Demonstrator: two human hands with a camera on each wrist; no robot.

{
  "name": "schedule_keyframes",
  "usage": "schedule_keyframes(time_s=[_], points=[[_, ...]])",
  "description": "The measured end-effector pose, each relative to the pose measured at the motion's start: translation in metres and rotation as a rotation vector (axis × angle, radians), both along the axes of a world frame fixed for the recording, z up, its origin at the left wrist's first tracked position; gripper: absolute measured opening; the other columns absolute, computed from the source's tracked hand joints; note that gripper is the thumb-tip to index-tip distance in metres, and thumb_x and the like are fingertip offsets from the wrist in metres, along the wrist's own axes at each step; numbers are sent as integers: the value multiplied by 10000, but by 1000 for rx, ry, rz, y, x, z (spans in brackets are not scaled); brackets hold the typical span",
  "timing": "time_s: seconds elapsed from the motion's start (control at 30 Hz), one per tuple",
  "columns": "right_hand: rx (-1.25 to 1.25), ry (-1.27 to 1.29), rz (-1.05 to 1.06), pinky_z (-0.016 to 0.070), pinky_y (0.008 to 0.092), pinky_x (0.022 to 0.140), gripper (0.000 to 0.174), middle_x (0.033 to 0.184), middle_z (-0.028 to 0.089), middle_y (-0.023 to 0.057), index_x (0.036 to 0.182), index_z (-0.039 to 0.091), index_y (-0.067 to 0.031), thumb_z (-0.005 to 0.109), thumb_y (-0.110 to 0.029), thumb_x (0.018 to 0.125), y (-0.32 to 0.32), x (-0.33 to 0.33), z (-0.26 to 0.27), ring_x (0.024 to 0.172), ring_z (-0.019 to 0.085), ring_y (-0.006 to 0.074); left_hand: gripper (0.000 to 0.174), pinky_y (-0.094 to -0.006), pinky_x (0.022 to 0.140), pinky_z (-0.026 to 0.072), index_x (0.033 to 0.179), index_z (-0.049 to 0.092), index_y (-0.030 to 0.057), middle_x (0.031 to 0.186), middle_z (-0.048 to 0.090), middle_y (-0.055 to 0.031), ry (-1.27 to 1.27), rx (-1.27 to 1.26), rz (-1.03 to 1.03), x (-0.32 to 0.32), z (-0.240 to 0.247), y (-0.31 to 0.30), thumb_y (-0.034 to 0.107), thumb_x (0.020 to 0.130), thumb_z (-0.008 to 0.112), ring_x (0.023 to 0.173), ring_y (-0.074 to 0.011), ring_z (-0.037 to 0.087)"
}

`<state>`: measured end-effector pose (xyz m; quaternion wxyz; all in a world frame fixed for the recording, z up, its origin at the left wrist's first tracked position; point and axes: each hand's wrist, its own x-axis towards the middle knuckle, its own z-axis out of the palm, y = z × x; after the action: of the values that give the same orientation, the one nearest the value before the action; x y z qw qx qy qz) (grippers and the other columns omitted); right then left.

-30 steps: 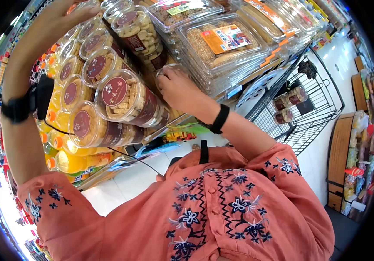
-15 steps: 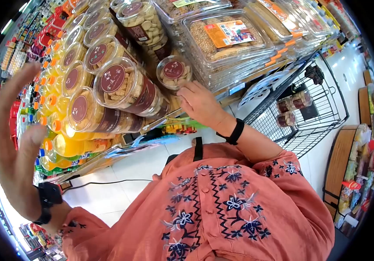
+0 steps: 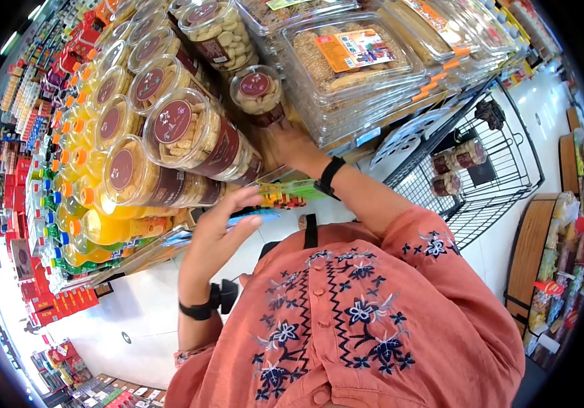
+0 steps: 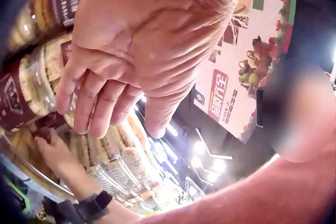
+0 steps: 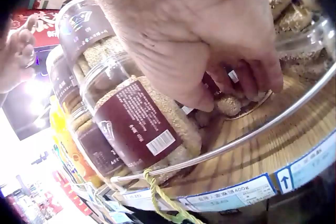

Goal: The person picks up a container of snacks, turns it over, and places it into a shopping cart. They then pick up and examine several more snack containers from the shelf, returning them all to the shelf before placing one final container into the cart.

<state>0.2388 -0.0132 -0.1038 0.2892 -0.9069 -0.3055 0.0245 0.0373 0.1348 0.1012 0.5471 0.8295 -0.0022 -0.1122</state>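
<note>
A clear plastic jar (image 3: 256, 92) of snacks, with a maroon label, stands at the shelf's front between other jars and stacked boxes. My right hand (image 3: 293, 144) is low on its near side. In the right wrist view, the curled fingers and thumb hold the jar's lower part (image 5: 229, 106), most of it behind the hand. In the head view my left hand (image 3: 216, 238) is raised before the shelf edge, empty, fingers extended. The left wrist view shows its bare palm (image 4: 152, 45). Nearest to it is a stacked front jar (image 3: 193, 136).
Clear boxes of sesame pastries (image 3: 349, 58) are piled right of the jar. Orange drink bottles (image 3: 108, 224) line the left side. A wire shopping cart (image 3: 468, 170) with several jars stands at the right. A low metal rail (image 5: 273, 124) edges the wooden shelf.
My left hand came from the far left, down and right to the shelf front. The right hand shifted from the jar's lid to its lower side, and the jar moved slightly farther back.
</note>
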Motion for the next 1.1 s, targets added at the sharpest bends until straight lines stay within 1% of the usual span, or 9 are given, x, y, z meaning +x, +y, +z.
schedule_keyframes(time_s=[0.13,0.23,0.33,0.43,0.57,0.63,0.73,0.87,1.1], points=[[89,39,-2,501,517,978,418,1296,575,254,1326,531,-27,561,-169,934,7,14,-15,1156,597,468,501,-323,1016,481,1447,505,3,1335,656,-168,92,-83,17,8,-30,-14,214,1014,643,1226,-200,612],[147,-107,156,495,509,984,489,1338,563,265,1393,495,-35,564,-171,929,-12,4,-7,1172,592,466,500,-320,1015,480,1450,503,4,1344,648,-169,136,-142,42,11,-50,-15,236,1027,634,1238,-204,603],[132,161,44,505,510,959,430,1257,620,261,1345,542,-40,557,-163,933,-26,-16,8,1123,621,456,501,-318,1016,478,1447,504,1,1336,648,-163,170,-174,51,15,-62,-16,253,1033,631,1242,-205,600],[-78,300,242,525,486,917,351,1151,675,243,1263,602,-34,572,-189,949,-52,-26,25,1063,656,425,513,-320,1021,475,1443,505,-5,1325,651,-156,210,-186,-1,21,-81,-19,274,1034,636,1239,-202,602],[259,293,203,542,471,839,307,1028,712,212,1169,645,-26,602,-225,939,-97,-55,20,954,690,408,476,-333,1017,485,1374,553,-10,1275,688,-149,227,-194,-106,32,-114,-34,280,1014,667,1194,-214,641],[350,275,130,542,470,814,323,1006,717,204,1171,646,-27,611,-244,934,-123,-63,14,923,697,407,449,-340,1012,492,1338,579,-8,1249,709,-143,239,-199,-163,45,-122,-52,275,1004,679,1171,-221,661],[221,442,-70,534,481,837,321,1041,711,243,1099,671,-4,612,-258,913,-163,-76,29,970,679,419,455,-351,1000,505,1336,576,-17,1227,710,-158,271,-182,-276,61,-138,-74,275,1002,681,1158,-231,666],[43,514,-254,548,473,842,337,1009,735,216,1099,687,-10,637,-280,902,-210,-96,15,950,702,409,480,-343,967,519,1349,561,-37,1233,691,-200,343,-137,-460,87,-146,-112,280,1008,677,1142,-235,661],[203,644,-527,547,446,890,410,1078,732,235,1215,661,-9,650,-288,916,-292,-138,-16,1004,700,393,489,-324,969,510,1358,560,-39,1226,685,-161,391,-116,-653,116,-149,-188,291,1016,673,1134,-200,646]])
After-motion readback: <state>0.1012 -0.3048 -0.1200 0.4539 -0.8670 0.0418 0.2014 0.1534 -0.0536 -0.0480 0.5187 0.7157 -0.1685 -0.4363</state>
